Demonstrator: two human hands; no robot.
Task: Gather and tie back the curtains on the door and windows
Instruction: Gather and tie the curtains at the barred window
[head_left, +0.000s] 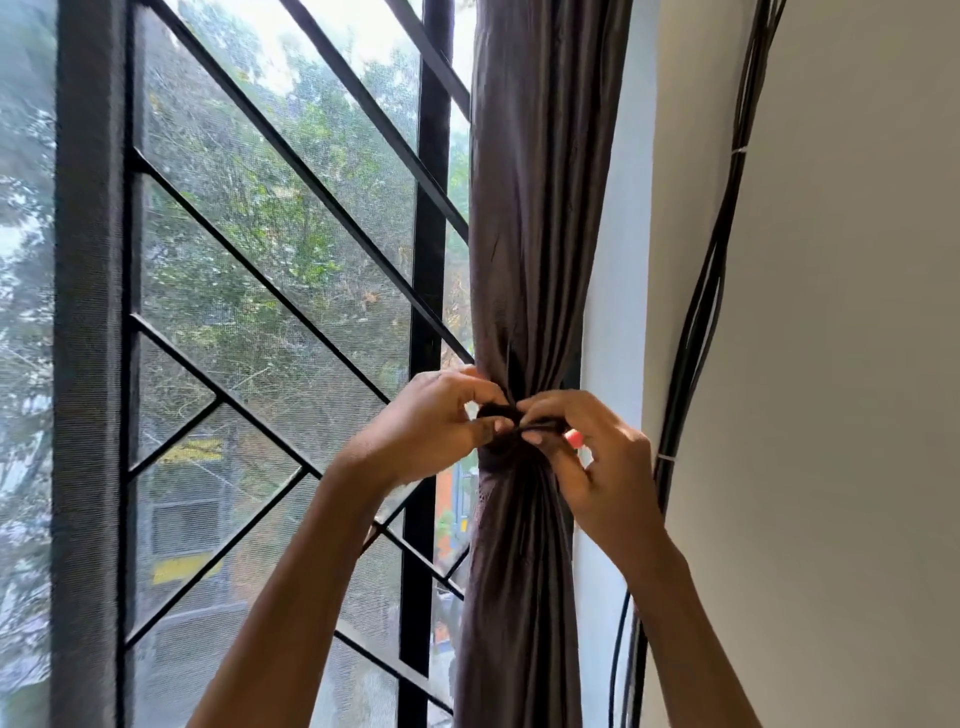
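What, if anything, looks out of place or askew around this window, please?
Only the black cables on the wall: they bow loosely between two white fasteners. The curtain is bunched neatly where the left hand and right hand pinch its dark band; nothing looks torn.

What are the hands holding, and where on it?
The left hand and right hand pinch the dark tie at its front, around the gathered curtain.
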